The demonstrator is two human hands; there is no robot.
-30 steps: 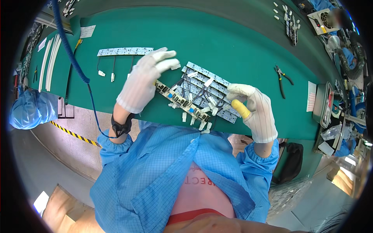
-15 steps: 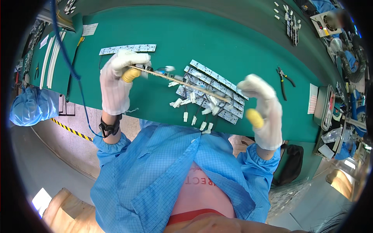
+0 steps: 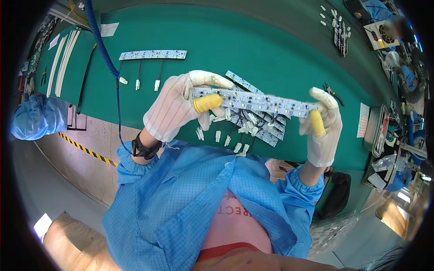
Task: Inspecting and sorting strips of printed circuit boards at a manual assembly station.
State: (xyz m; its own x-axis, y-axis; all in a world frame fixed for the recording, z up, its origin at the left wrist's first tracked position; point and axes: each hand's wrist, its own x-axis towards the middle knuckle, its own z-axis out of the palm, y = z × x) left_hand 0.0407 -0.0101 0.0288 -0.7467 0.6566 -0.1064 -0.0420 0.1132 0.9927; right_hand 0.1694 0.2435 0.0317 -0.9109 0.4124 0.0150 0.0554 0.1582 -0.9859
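A long white LED circuit board (image 3: pixel 257 102) is held up level between my two gloved hands, its component side showing. My left hand (image 3: pixel 187 104) pinches its left end, thumb in a yellow finger cot below and fingers behind. At the opposite end, my right hand (image 3: pixel 323 119) grips the strip between its yellow-covered thumb and fingers. Beneath it, a stack of similar boards (image 3: pixel 270 135) lies fanned on the green mat, partly hidden by the held one. White connectors (image 3: pixel 246 126) on dark wires spill from the stack's near side.
Another LED board (image 3: pixel 153 54) with wired connectors lies at the far left. A blue coiled cord (image 3: pixel 100 45) hangs beside it. Pliers (image 3: pixel 333 94) rest beyond my right hand, near a metal tray (image 3: pixel 377 128). White strips (image 3: pixel 65 63) lie along the left edge.
My left hand has moved right and nearer. The board has turned from edge-on to showing its component face, and my right hand has closed on its free end.
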